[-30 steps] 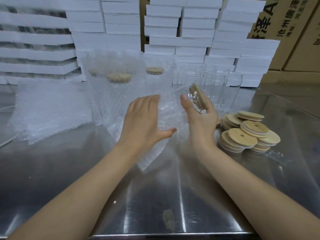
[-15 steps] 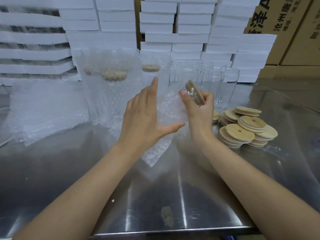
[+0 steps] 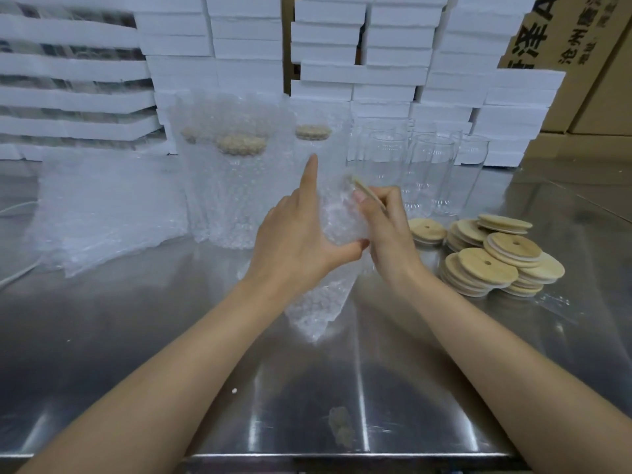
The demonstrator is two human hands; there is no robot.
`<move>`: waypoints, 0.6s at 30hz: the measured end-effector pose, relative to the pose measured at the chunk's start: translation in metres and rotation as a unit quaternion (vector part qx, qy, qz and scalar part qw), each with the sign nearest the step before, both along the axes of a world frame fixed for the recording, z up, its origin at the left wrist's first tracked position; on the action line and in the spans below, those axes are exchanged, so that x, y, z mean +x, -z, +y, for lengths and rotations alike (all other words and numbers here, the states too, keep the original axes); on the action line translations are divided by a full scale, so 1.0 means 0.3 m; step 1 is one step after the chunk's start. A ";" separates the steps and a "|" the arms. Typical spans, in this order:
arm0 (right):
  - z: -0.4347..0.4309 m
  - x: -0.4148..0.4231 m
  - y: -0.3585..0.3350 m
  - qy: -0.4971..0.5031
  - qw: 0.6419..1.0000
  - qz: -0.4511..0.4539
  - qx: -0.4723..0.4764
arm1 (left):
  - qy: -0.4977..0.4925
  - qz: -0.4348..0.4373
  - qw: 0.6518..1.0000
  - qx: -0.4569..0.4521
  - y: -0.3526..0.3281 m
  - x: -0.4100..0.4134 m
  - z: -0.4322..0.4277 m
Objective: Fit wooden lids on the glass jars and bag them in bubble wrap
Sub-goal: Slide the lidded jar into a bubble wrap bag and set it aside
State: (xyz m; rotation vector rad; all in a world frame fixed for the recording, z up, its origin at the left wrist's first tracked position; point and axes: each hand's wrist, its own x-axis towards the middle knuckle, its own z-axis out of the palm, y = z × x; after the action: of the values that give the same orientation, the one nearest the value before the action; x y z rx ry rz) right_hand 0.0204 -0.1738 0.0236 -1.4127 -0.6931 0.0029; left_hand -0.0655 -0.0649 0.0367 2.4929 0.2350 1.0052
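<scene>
Above the middle of the steel table (image 3: 136, 336), my left hand (image 3: 297, 241) holds a bubble wrap bag (image 3: 318, 302) between thumb and fingers, index finger pointing up. Close beside it, my right hand (image 3: 393, 234) grips a tilted glass jar by its top, and the edge of its wooden lid (image 3: 367, 193) shows at the bag's mouth. The jar's body is mostly hidden by the wrap and my fingers. Loose wooden lids (image 3: 492, 258) lie piled to the right. Several empty glass jars (image 3: 427, 172) stand behind them.
Bagged, lidded jars (image 3: 236, 186) stand at the back centre-left. Flat bubble wrap bags (image 3: 102, 206) lie in a heap on the left. White foam boxes (image 3: 359, 63) are stacked along the back, and cardboard cartons (image 3: 581, 63) stand at the right.
Both hands have come closer together. My right hand has lowered the lidded jar toward the bag's mouth, while my left hand has closed its thumb onto the bag and raised its index finger.
</scene>
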 end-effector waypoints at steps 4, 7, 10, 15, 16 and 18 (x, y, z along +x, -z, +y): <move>0.010 -0.023 -0.013 -0.068 0.997 -0.016 -0.045 | 0.010 -0.028 0.998 -0.055 -0.010 -0.008 0.014; -0.008 -0.018 -0.022 -0.105 0.992 -0.034 -0.064 | 0.023 -0.034 0.996 -0.077 -0.012 -0.008 0.019; -0.038 -0.029 -0.057 -0.121 0.985 -0.100 -0.067 | 0.041 -0.058 0.992 -0.108 -0.010 -0.005 0.024; -0.051 -0.042 -0.094 -0.045 0.978 -0.192 0.068 | 0.080 -0.111 0.974 -0.179 -0.011 0.012 0.019; -0.054 -0.043 -0.099 -0.036 0.975 -0.195 0.095 | 0.082 -0.122 0.970 -0.195 -0.008 0.017 0.020; -0.060 -0.043 -0.109 -0.003 0.972 -0.194 0.131 | 0.090 -0.142 0.960 -0.223 0.001 0.027 0.029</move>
State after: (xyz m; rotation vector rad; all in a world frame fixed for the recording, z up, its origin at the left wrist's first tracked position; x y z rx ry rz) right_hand 0.0074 -0.1917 0.0562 -1.1650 -0.9824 -0.3563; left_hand -0.0575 -0.0563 0.0364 1.9040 0.1247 1.0804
